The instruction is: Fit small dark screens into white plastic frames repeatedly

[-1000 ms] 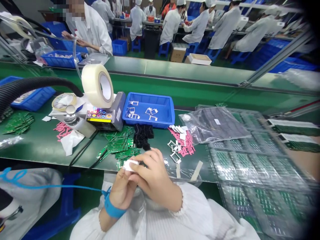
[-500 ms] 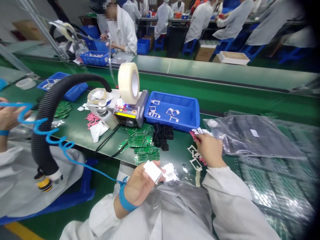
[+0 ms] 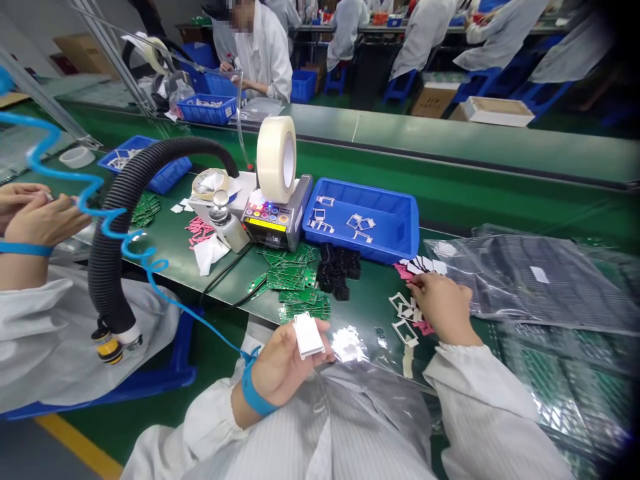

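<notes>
A person in white sleeves works with both arms forward: the left hand (image 3: pixel 293 350), palm up and half closed, is well short of the near left corner of a blue tray (image 3: pixel 393 230), its forearm angled in toward the body. The right hand (image 3: pixel 443 303), back upward, thumb and fingertips drawn together, stretches farther out, just off the tray's near right corner.

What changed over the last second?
The right hand let go of the white part and moved right and forward to the pink strips; whether it grips one is unclear. The view swung left. Unchanged: the left hand holds the white part; the blue tray and tape roll stay put.
</notes>
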A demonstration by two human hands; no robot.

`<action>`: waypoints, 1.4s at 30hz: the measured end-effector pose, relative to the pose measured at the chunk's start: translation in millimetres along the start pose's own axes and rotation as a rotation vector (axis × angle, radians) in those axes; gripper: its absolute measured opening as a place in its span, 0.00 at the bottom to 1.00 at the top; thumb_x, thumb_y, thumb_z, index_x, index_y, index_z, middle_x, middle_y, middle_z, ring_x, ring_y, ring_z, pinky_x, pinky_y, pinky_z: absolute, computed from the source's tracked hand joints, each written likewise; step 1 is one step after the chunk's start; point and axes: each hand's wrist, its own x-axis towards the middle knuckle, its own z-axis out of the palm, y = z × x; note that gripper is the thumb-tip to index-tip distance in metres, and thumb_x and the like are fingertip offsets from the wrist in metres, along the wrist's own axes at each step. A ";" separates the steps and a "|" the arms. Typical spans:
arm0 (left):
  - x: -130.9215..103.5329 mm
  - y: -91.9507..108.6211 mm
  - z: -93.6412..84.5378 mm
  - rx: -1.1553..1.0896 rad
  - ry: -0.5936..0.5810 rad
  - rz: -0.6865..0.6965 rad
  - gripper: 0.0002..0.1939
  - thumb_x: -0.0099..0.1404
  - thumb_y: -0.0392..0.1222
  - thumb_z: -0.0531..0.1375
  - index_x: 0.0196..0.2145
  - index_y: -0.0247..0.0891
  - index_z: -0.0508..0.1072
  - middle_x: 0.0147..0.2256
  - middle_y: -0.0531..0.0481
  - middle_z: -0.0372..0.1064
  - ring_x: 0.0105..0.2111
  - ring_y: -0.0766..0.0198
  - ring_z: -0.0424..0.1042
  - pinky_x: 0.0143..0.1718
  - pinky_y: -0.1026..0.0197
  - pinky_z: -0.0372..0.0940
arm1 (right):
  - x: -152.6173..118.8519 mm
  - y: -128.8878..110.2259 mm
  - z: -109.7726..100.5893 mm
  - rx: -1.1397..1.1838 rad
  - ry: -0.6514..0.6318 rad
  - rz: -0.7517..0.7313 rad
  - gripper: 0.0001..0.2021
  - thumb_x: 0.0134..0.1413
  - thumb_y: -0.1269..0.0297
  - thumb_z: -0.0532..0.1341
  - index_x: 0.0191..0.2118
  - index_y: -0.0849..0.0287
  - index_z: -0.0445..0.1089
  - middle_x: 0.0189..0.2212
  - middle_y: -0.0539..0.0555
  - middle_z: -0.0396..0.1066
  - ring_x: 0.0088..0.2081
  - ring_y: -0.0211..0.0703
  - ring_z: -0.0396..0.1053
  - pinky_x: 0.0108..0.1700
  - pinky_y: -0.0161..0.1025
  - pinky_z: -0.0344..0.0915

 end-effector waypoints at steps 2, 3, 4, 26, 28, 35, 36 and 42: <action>-0.3 -0.1 -0.5 -0.005 0.019 0.015 0.22 0.55 0.57 0.60 0.39 0.37 0.77 0.27 0.49 0.73 0.30 0.63 0.69 0.40 0.57 0.62 | 0.6 1.5 1.5 0.032 -0.009 0.000 0.09 0.53 0.68 0.55 0.30 0.61 0.73 0.31 0.58 0.73 0.36 0.52 0.68 0.35 0.44 0.50; -0.4 -0.3 -0.6 -0.012 0.032 0.019 0.22 0.56 0.56 0.60 0.39 0.36 0.77 0.27 0.49 0.72 0.30 0.64 0.68 0.40 0.57 0.62 | 0.8 2.3 2.4 0.053 -0.017 -0.006 0.09 0.52 0.68 0.55 0.30 0.60 0.73 0.31 0.57 0.74 0.35 0.51 0.68 0.35 0.44 0.52; -0.4 -0.5 -0.7 -0.020 0.044 0.018 0.22 0.56 0.56 0.60 0.39 0.36 0.77 0.27 0.49 0.72 0.30 0.65 0.68 0.40 0.57 0.62 | 0.8 3.4 3.4 0.077 -0.026 -0.017 0.08 0.52 0.68 0.55 0.30 0.60 0.73 0.30 0.56 0.74 0.34 0.49 0.69 0.35 0.43 0.53; 3.5 -0.2 -1.0 -0.032 0.082 0.040 0.21 0.55 0.54 0.62 0.38 0.34 0.77 0.27 0.48 0.73 0.29 0.65 0.68 0.39 0.57 0.63 | -28.2 -31.9 -47.1 0.497 0.247 -0.176 0.11 0.58 0.59 0.55 0.33 0.55 0.72 0.35 0.53 0.75 0.38 0.44 0.70 0.39 0.41 0.62; 4.7 0.1 0.1 -0.011 0.083 0.058 0.21 0.54 0.54 0.63 0.38 0.34 0.77 0.27 0.48 0.73 0.29 0.65 0.68 0.38 0.58 0.63 | -45.8 -58.1 -72.1 0.644 0.234 -0.389 0.07 0.59 0.63 0.55 0.34 0.54 0.71 0.32 0.50 0.74 0.36 0.40 0.71 0.38 0.38 0.63; 4.7 1.9 4.0 0.021 0.091 0.087 0.20 0.52 0.54 0.65 0.37 0.36 0.78 0.27 0.49 0.74 0.29 0.65 0.69 0.35 0.61 0.61 | -75.5 -121.5 -113.2 0.725 0.138 -0.928 0.06 0.57 0.71 0.58 0.32 0.54 0.70 0.27 0.45 0.72 0.32 0.36 0.66 0.53 0.47 0.51; 4.6 2.3 3.9 0.024 0.093 0.087 0.20 0.52 0.53 0.65 0.37 0.36 0.78 0.27 0.49 0.74 0.29 0.65 0.68 0.34 0.61 0.60 | -75.0 -123.2 -112.7 0.700 0.132 -0.934 0.07 0.58 0.71 0.57 0.32 0.54 0.70 0.26 0.45 0.72 0.33 0.37 0.66 0.54 0.48 0.49; 3.3 6.2 3.6 0.007 0.110 0.078 0.20 0.50 0.54 0.65 0.35 0.36 0.78 0.27 0.49 0.72 0.29 0.66 0.67 0.35 0.61 0.60 | -71.5 -127.6 -104.6 0.632 0.134 -0.999 0.10 0.61 0.72 0.52 0.33 0.56 0.69 0.27 0.48 0.71 0.35 0.38 0.63 0.57 0.50 0.47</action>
